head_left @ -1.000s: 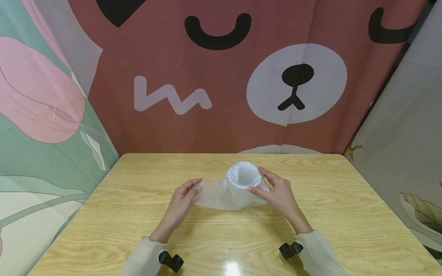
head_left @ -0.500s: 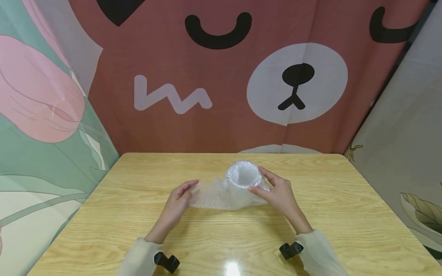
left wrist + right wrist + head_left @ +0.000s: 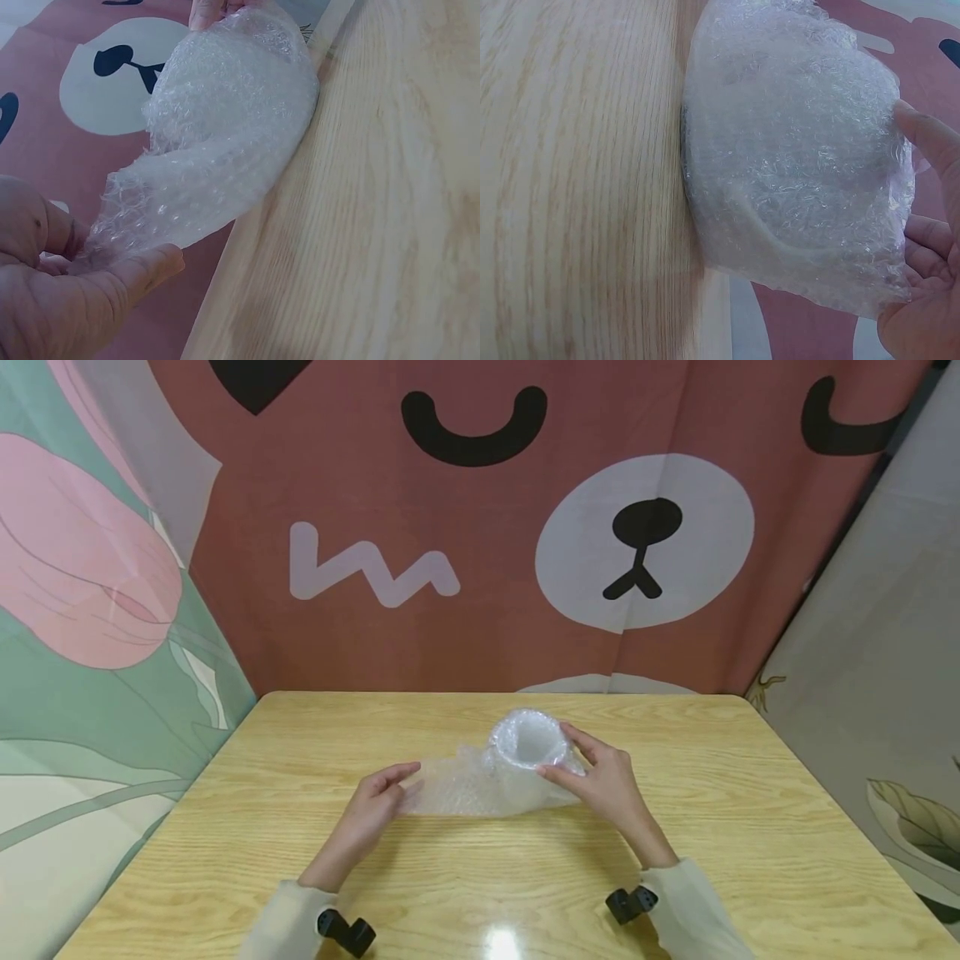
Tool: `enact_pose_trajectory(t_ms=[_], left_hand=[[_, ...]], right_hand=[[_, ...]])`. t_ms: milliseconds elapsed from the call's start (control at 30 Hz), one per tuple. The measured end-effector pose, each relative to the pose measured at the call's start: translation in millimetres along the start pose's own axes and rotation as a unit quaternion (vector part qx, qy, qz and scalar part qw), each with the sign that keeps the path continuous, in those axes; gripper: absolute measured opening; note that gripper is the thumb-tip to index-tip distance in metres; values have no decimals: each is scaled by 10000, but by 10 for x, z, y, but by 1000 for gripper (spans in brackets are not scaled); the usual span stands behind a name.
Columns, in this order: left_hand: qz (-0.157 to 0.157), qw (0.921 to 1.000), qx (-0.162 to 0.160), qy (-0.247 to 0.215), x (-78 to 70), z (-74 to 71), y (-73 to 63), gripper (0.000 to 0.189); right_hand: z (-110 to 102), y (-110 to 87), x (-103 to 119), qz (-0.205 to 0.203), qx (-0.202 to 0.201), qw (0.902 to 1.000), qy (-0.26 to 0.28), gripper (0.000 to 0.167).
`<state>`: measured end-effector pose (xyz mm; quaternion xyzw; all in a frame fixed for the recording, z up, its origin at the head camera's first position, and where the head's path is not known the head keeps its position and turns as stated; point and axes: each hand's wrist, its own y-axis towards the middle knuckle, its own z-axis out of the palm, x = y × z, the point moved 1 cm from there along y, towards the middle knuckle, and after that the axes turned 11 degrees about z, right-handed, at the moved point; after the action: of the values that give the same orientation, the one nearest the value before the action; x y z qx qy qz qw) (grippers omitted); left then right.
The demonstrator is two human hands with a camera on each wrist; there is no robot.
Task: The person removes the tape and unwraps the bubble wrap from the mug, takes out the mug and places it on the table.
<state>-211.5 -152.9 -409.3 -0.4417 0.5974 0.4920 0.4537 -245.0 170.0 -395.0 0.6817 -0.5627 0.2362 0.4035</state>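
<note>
Printed markings: the reddish-brown backdrop (image 3: 480,647) carries one pale zigzag line (image 3: 375,572) and one white oval muzzle (image 3: 585,552) with a dark nose. One pink tulip (image 3: 90,560) is printed at the left.

Item count: one white cup (image 3: 538,745) and one sheet of clear bubble wrap (image 3: 457,785). The cup is on the wood-grain table (image 3: 750,827), toward its far side, mouth upward; the wrap encircles its wall and trails leftward as a free end. In the right wrist view, a curved, handle-like form shows through the wrap.

Hands: two. The left hand (image 3: 367,810) pinches the free end of the wrap between thumb and fingers. The right hand (image 3: 606,777) grips the wrapped cup at the rim, thumb on the near side. Two pale sleeves (image 3: 697,910) and two black wrist devices (image 3: 345,932) are visible
</note>
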Motion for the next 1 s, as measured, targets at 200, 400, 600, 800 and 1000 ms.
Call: enact_pose_trajectory(t_ms=[200,400,600,800,1000], left_hand=[[-201,9995,136,-183,43,-58,2,45],[-304,9971,544,-437,89,-144,-8,48],[-450,9949,765,-483,98,-215,-27,47],[-546,9958,699,-235,72,-261,-44,47],[-513,9962,709,-46,94,-280,-54,46]], right_hand=[[0,-5,5,82,27,10000,-7,76],[-2,-6,9,55,13,10000,-14,76],[3,0,1,-66,4,10000,56,75],[1,11,1,-122,-7,9999,97,75],[2,5,0,-102,-3,9999,103,75]])
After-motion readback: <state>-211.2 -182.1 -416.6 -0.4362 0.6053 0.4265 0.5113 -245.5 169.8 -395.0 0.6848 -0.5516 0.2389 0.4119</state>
